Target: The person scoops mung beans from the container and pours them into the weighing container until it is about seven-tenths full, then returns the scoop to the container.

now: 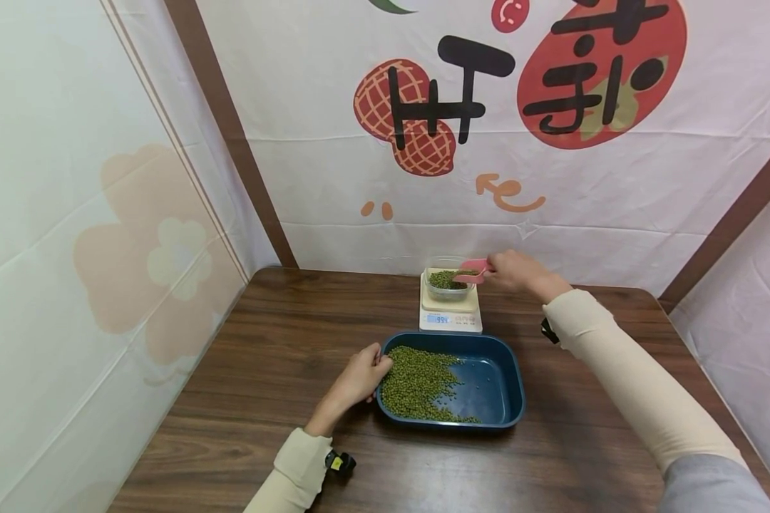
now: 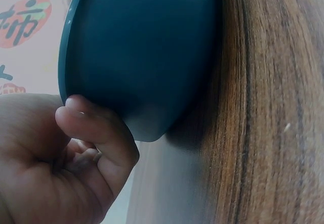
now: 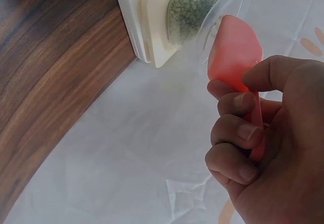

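My right hand [image 1: 518, 272] grips the handle of a pink scoop [image 3: 236, 51], its fingers curled round it. The scoop's head is over a clear plastic container [image 1: 448, 293] that holds green beans [image 1: 447, 278], likely mung beans. That container stands on a white kitchen scale [image 1: 468, 328] with a lit display. My left hand [image 1: 357, 375] holds the left rim of a dark blue tray [image 1: 488, 388], thumb on top and curled fingers outside. More green beans [image 1: 417, 381] cover the tray's left part, and a few lie scattered on its bare right part.
The wooden table [image 1: 250, 377] carries the tray near its middle, with the scale just behind it. A white printed cloth [image 1: 334, 178] hangs at the table's back edge, close behind the container. Another pale cloth [image 1: 70, 320] hangs along the left side.
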Action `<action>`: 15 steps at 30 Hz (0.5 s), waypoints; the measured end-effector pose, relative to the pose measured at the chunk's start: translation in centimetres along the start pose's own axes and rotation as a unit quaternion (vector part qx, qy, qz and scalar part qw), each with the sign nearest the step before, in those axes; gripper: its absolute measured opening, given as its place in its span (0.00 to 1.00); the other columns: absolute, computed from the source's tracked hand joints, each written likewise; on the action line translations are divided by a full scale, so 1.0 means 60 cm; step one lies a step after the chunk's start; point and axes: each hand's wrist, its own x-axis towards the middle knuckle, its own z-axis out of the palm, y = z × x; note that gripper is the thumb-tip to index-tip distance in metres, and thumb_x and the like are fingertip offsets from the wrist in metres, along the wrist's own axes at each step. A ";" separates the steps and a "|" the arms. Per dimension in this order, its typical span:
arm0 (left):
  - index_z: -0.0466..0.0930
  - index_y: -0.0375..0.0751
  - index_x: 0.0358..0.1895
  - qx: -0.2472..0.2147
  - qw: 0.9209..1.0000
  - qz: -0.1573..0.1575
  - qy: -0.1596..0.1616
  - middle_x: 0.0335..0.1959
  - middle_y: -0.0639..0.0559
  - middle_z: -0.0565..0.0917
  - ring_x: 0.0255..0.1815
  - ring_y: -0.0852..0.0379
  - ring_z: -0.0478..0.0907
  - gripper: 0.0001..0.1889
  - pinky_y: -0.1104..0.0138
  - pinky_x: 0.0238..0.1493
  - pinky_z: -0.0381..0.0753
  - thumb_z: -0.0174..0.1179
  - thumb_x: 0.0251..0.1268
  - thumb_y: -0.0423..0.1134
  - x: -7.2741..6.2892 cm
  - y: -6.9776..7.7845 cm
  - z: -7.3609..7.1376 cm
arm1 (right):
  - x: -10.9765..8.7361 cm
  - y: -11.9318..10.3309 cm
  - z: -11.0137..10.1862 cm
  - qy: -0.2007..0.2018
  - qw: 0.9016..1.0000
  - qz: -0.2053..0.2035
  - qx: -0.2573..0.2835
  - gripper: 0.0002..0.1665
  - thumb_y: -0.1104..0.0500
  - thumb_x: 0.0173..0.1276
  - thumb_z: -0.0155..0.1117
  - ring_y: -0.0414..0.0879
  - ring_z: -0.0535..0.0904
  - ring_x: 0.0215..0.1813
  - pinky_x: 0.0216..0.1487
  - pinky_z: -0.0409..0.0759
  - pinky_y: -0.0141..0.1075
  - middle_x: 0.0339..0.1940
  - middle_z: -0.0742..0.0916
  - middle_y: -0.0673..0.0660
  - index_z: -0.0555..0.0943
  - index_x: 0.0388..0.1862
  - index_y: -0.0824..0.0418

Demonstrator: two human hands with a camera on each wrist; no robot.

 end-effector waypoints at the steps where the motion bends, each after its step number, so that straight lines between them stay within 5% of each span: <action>1: 0.64 0.43 0.31 0.000 1.000 0.000 0.000 0.17 0.54 0.68 0.11 0.59 0.69 0.12 0.69 0.14 0.72 0.50 0.78 0.36 0.000 0.000 0.000 | -0.001 -0.001 -0.001 -0.001 1.000 0.002 0.000 0.11 0.57 0.79 0.58 0.50 0.72 0.31 0.36 0.71 0.42 0.27 0.77 0.55 0.79 0.38 0.64; 15: 0.64 0.44 0.31 -0.002 1.000 0.000 0.001 0.16 0.54 0.69 0.10 0.59 0.69 0.12 0.70 0.14 0.71 0.50 0.79 0.36 -0.001 0.003 0.000 | -0.003 -0.007 -0.011 -0.005 1.000 0.002 -0.019 0.11 0.57 0.78 0.59 0.51 0.74 0.33 0.38 0.72 0.43 0.28 0.80 0.56 0.81 0.41 0.64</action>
